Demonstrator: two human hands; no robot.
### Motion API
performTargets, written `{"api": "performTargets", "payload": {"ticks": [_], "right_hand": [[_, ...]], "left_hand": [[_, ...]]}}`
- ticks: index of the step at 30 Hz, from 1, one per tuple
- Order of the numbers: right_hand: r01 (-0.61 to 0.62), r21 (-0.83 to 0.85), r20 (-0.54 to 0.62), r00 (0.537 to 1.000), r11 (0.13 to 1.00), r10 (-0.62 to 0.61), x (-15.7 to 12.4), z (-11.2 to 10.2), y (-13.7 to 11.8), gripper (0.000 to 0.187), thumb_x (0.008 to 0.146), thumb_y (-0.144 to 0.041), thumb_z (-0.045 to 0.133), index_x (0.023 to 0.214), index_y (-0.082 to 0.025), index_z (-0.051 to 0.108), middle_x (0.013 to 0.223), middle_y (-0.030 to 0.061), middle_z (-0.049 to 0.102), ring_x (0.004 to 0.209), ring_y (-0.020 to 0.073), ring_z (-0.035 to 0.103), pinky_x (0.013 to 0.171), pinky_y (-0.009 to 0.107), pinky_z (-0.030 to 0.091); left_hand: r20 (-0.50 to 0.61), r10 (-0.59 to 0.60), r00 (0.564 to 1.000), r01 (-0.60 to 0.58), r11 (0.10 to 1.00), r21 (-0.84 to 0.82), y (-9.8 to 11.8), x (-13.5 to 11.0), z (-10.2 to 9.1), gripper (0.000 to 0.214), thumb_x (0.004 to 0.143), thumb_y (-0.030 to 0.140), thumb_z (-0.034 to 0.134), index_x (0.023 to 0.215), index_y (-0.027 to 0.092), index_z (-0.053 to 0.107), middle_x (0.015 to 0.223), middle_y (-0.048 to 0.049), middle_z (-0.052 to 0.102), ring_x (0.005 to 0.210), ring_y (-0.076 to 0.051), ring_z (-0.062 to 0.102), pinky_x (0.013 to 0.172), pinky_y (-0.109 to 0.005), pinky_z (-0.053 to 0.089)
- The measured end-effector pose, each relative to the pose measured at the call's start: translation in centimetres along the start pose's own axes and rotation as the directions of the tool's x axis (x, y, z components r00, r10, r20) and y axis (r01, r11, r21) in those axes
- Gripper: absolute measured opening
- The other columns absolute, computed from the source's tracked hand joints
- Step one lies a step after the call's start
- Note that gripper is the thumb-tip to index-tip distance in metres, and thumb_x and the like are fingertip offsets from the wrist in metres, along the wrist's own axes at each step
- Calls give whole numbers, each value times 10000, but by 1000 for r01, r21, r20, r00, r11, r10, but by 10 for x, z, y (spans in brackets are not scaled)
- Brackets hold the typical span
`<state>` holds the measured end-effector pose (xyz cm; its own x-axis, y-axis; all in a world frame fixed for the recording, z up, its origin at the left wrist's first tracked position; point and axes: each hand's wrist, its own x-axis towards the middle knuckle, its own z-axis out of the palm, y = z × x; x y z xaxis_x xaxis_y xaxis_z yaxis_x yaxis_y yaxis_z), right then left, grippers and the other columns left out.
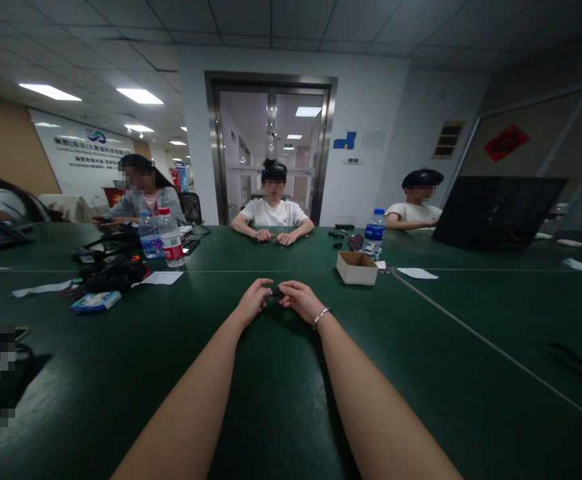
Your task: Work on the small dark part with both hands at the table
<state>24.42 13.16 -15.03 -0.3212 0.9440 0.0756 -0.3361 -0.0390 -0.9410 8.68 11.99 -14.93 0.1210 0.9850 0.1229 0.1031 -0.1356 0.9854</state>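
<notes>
Both my arms reach forward over a dark green table (281, 373). Between my fingertips is a small dark, elongated object (276, 291), too small to name. My left hand (255, 300) pinches its left end, where a lighter tip shows. From the other side, my right hand (299, 300) grips the right end, with a silver bracelet (321, 317) around that wrist. An open cardboard box (357, 272) stands on the table beyond my right hand, not touching it.
Two bottles (171, 243) stand at the left behind dark gear (115, 270) and a blue-white packet (95, 302). Another bottle (373, 235) stands behind the box. A black monitor (495, 212) is at the right. Across the table sits a person (273, 212); others sit left and right.
</notes>
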Motion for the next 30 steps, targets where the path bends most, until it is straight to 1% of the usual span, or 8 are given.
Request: {"api": "performTargets", "payload": {"ticks": [4,7,11,15,19,24,27,30], "right_hand": [[-2,-8,23,1000,1000,2,0,0,0,145,689,-159,713,785,-117,613,598,21,596,506,98,581,440,142,459],[-5,11,13,1000,1000,4,0,0,0,139,693,-162,711,780,-121,610,586,15,592,498,97,577,436,142,458],[-5,5,15,1000,1000,5,1,0,0,129,698,-156,704,778,-119,610,610,24,598,505,101,584,436,147,463],[-11,6,3,1000,1000,11,0,-1,0,115,707,-149,693,778,-121,608,610,27,602,500,102,583,429,146,460],[-8,11,12,1000,1000,7,0,-1,0,113,710,-144,683,782,-118,601,625,32,609,510,105,588,441,149,464],[-7,17,13,1000,1000,7,0,-1,1,132,704,-154,693,786,-117,597,607,30,603,509,105,587,440,142,458],[-9,25,14,1000,1000,9,0,0,0,120,709,-142,683,786,-119,593,609,28,603,504,105,585,443,146,463],[-10,18,7,1000,1000,9,-1,0,-1,83,731,-125,651,790,-112,594,608,37,607,497,102,581,439,143,460]], "left_hand": [[33,17,999,-17,1000,3,0,0,0,348,781,358,410,1014,136,541,551,8,495,391,-68,373,370,-167,227],[-3,2,1000,-2,1000,-12,0,0,-1,361,754,373,467,1038,162,537,611,8,514,410,-64,386,373,-166,222],[12,10,1000,-10,1000,-11,0,-1,0,378,767,397,451,1033,143,540,534,27,458,392,-62,342,379,-170,216],[-21,52,998,-53,998,-43,0,-2,0,507,723,375,540,1177,172,438,573,42,472,411,-63,363,393,-167,230],[31,35,999,-34,999,-36,-2,0,0,431,778,416,454,1106,141,506,527,33,456,398,-66,347,400,-176,236],[-4,54,999,-54,998,-19,0,0,-1,427,716,313,533,1113,157,509,614,24,501,440,-65,396,420,-174,274],[41,40,998,-40,999,17,2,-2,-1,378,781,384,440,1025,126,567,574,4,498,432,-71,394,406,-176,263],[16,45,999,-45,999,-4,2,-3,0,402,760,381,481,1094,162,532,631,3,520,449,-71,414,389,-168,236]]}}
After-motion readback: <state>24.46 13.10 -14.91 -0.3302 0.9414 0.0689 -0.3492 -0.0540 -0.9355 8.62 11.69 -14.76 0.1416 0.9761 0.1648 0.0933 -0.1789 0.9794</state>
